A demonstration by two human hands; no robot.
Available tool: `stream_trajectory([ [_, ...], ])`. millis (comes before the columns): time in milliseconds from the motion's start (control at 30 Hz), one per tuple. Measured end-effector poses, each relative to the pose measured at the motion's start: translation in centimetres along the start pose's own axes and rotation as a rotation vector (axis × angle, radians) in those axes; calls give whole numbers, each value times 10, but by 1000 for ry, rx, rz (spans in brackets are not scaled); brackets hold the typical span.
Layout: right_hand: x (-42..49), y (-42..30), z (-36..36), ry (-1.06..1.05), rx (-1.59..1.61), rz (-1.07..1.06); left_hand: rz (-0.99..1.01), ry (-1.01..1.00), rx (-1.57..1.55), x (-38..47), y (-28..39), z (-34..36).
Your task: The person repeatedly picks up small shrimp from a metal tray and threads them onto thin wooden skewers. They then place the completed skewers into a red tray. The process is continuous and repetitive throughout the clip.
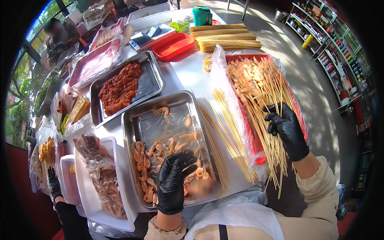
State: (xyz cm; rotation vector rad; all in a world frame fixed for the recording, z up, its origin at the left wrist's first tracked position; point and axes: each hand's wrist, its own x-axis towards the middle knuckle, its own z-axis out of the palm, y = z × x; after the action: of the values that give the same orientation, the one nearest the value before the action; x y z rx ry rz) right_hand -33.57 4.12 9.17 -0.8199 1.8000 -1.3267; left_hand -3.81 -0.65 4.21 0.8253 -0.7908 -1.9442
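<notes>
My left hand (pixel 172 183), in a black glove, is over the near part of a steel tray (pixel 150 120) of loose shrimp (pixel 141 159). Its fingers are bent, and their far side is hidden, so I cannot tell whether a shrimp is in them. At the right, my black-gloved right hand (pixel 285 130) has its fingers around a bamboo skewer (pixel 281 105). That hand is above a red tray (pixel 259 160) lined with clear plastic, where skewered shrimp (pixel 249 75) are heaped with their sticks towards me. Bare bamboo skewers (pixel 228 126) lie between the two trays.
Another steel tray (pixel 153 72) holds red marinated meat (pixel 120 90). A white tub (pixel 81 183) with bagged food stands at left, near another person's gloved hand (pixel 54 183). Behind are a red basin (pixel 172 46), skewer bundles (pixel 225 36) and a teal cup (pixel 201 16). Someone sits far left.
</notes>
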Motion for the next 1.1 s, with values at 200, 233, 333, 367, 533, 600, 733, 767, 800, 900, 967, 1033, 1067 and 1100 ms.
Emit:
stream_trajectory([
  [200, 43, 53, -20, -21, -159, -214, 125, 84, 430, -3, -2, -32],
  [233, 40, 52, -19, -17, -207, -281, 147, 108, 458, -3, -2, -39],
  [333, 17, 15, -1, 95, -52, -119, 194, 180, 557, -8, 2, -54],
  [367, 5, 0, -6, 1, -68, -220, 220, 178, 621, -9, 3, -58],
  [533, -51, -70, -2, 108, -414, -456, 352, 100, 1111, -6, 5, -69],
  [600, -62, -83, 11, 138, 297, -50, 360, 12, 1177, 0, 4, -58],
  [733, -50, -39, 55, -63, 497, 98, 381, -54, 1448, -9, -9, -63],
  [767, -51, -31, 64, -80, 511, 162, 395, -115, 1496, -9, -11, -57],
  [800, -53, -24, 71, -79, 436, 166, 410, -170, 1548, -9, -12, -53],
  [900, -56, -6, 77, -160, 394, 170, 410, -319, 1565, 2, -22, -38],
  [967, -58, -13, 81, -101, 378, 149, 437, -321, 1597, 10, -28, -36],
  [1033, -61, -10, 77, -106, 391, 160, 450, -370, 1669, 19, -35, -34],
  [1067, -62, -9, 75, -110, 397, 165, 448, -416, 1728, 23, -37, -33],
  [1100, -61, -9, 74, -139, 409, 176, 443, -464, 1788, 25, -39, -32],
])
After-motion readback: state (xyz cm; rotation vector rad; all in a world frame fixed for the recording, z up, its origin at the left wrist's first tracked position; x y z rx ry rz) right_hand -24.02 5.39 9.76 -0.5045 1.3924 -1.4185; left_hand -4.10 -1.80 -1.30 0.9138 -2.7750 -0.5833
